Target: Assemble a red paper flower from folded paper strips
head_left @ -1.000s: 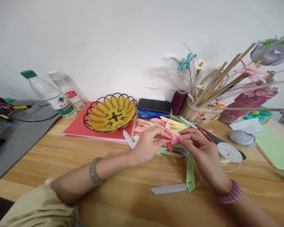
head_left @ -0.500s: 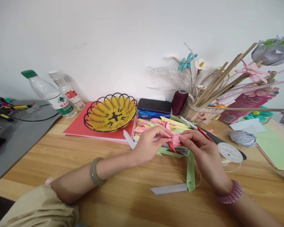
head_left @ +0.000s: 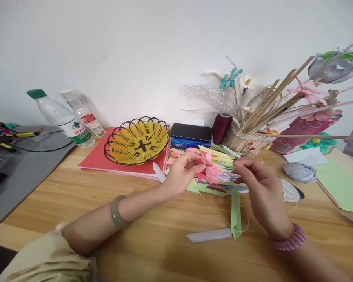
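- Piece of folded red and pink paper, raised above the tabletop, over or in front of a pile of folded paper strips.
- Left hand, thumb and fingers clamped on the left end, presumably to keep the pale, layered right end exposed.
- Right hand, thumb and fingertips bunched just beside that pale end, seemingly apart from it; impossible to say if closed on anything.
- Strips laid close, probably for easy reach.
- Yellow basket on red sheets, perhaps as a weight.
- Phone on blue packet; white characters too small to read.
- Green-capped bottle, red characters apparently beginning 农夫山; smaller bottle, red-and-white label, illegible.
- White printed disc, partly behind the right hand; lettering too blurred to read.
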`<state>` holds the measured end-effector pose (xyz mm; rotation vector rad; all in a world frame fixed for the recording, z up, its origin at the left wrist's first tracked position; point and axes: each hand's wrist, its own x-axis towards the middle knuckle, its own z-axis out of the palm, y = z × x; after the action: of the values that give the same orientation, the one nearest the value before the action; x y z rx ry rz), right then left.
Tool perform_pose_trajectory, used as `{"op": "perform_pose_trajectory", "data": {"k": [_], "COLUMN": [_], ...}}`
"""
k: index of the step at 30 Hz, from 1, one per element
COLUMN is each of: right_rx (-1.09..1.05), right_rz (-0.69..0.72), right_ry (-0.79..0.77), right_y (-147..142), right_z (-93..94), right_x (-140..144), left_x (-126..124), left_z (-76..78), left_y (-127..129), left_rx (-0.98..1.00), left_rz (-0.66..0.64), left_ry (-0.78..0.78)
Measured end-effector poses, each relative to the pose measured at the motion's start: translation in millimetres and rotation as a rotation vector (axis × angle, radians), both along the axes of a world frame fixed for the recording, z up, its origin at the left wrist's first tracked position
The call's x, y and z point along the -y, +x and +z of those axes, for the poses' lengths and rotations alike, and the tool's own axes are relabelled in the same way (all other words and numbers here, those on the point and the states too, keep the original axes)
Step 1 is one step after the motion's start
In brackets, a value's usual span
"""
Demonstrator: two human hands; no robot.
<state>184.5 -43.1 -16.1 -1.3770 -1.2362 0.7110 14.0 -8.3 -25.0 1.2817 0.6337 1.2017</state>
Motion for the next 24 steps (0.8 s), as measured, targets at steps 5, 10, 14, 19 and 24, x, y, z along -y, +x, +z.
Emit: {"op": "perform_pose_trajectory", "data": {"k": [5,10,14,19,24], "right_rx": [0.035,0.261,0.499,0.792,0.733], "right_rz": [0.146,0.326,0.265,0.186,0.265], "right_ry": [0.157,0.342,0.523,0.721,0.712], "right_y": [5,4,0,1,3], "right_z": [-1.1,1.3,4.0,0.8,3.0], "right_x": [2,8,11,12,16], "left_x": [0,0,-3,0,3], "left_z": [4.7,5.9,5.1,9.8,10.9], "left_y": [1,1,-2,-3,-1], "left_rx": [0.112,0.181,0.248,0.313,0.21], "left_rz": [-0.079,-0.183,-0.279,-0.375,-0.233], "left_ry": [-0.195,-0.323,-0.431,-0.474,-0.424]}}
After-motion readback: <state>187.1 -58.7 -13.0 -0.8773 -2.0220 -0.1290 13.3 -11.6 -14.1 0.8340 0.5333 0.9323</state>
